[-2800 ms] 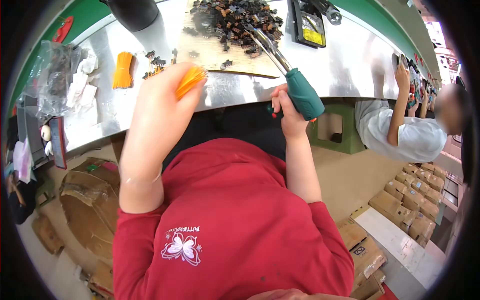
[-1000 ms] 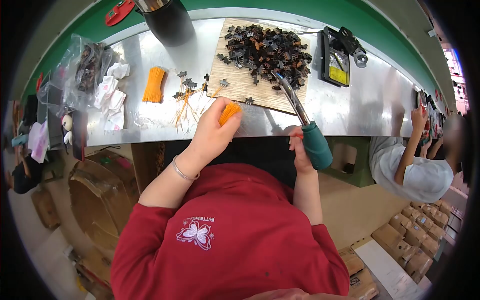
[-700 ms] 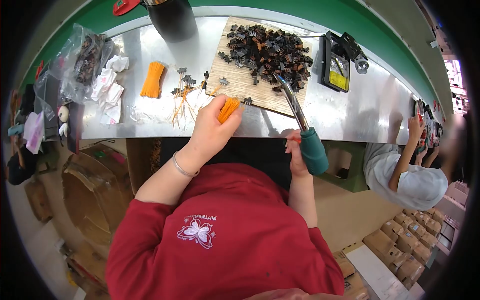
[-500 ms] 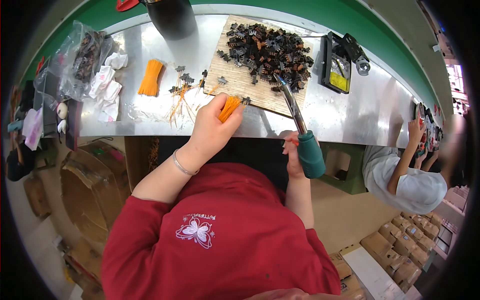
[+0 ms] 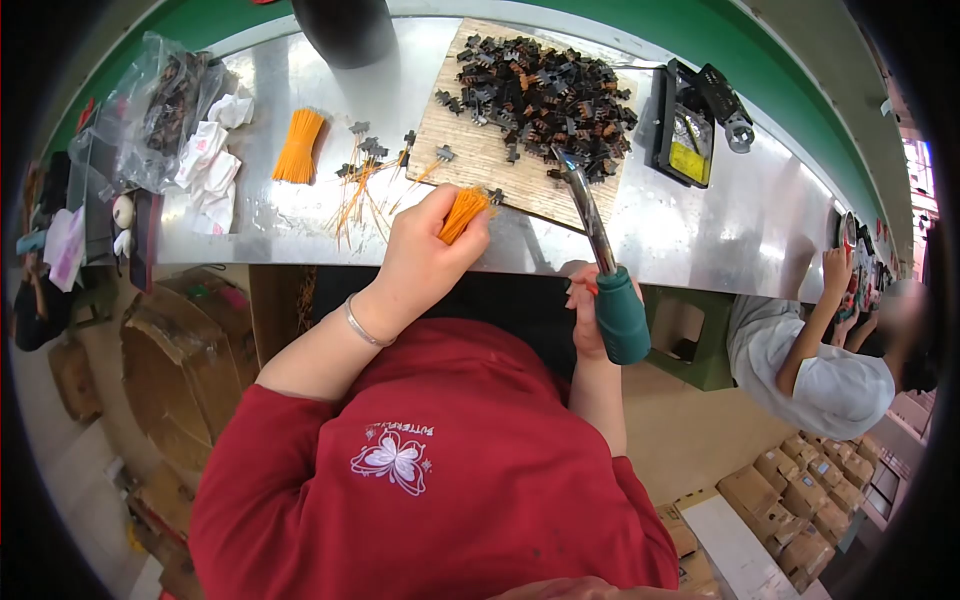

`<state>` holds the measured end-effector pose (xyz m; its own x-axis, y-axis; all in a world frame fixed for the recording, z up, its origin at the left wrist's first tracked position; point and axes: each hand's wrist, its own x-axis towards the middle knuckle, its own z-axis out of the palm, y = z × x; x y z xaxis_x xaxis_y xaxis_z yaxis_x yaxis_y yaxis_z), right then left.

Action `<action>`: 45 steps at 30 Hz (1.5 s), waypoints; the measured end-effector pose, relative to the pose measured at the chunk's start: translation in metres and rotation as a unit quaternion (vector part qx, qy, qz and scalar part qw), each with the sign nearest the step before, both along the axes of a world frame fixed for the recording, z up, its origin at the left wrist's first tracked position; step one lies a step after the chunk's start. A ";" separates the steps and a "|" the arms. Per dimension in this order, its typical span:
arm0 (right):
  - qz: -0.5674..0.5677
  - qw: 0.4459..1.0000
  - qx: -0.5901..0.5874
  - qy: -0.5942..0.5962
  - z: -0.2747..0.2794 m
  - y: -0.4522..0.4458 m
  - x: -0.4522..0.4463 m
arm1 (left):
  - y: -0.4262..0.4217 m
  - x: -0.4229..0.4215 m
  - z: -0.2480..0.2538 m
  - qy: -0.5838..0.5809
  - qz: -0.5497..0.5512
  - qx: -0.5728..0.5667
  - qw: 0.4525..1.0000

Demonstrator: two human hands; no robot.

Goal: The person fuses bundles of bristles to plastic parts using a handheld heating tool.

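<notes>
My left hand (image 5: pixel 430 240) is closed around a bundle of short orange wires (image 5: pixel 464 214) just over the table's front edge. A small black switch (image 5: pixel 495 197) lies at the tips of these wires, on the board's near edge; whether it is joined to a wire I cannot tell. My right hand (image 5: pixel 588 305) is wrapped round the green handle of a soldering iron (image 5: pixel 622 315). Its metal shaft points up and away, with the tip beside a heap of black switches (image 5: pixel 545 90) on the wooden board (image 5: pixel 455 130).
A second orange wire bundle (image 5: pixel 298 146) lies left, near loose wires with switches (image 5: pixel 368 185). Crumpled tissues (image 5: pixel 208 170) and a plastic bag (image 5: pixel 150 120) are farther left. A black tray with a yellow sponge (image 5: pixel 688 160) stands right. Another person (image 5: pixel 810 365) sits at the far right.
The view has shifted slightly. A switch with an orange wire now shows on the board above my left hand. Both hands keep their hold, with little movement.
</notes>
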<state>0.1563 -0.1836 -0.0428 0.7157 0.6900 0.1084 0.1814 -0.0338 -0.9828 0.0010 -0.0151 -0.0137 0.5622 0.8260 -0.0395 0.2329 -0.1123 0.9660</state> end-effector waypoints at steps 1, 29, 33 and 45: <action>0.002 1.000 0.007 0.009 -0.001 -0.001 0.000 | 0.000 0.000 -0.001 -0.004 0.001 0.003 1.000; 0.103 0.990 -0.034 0.094 -0.015 -0.046 -0.031 | -0.002 0.004 0.000 -0.010 0.052 0.054 0.997; 0.142 0.989 -0.030 0.041 -0.021 -0.043 -0.031 | -0.001 0.003 0.000 0.013 0.046 0.068 0.997; 0.093 0.989 -0.023 0.109 -0.029 -0.043 -0.034 | 0.001 0.003 -0.001 -0.003 0.034 0.025 0.999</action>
<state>0.1227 -0.2269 -0.0714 0.5784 0.8128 -0.0696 -0.0278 -0.0656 -0.9975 0.0039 -0.0139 -0.0147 0.5055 0.8628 0.0059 0.2351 -0.1444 0.9612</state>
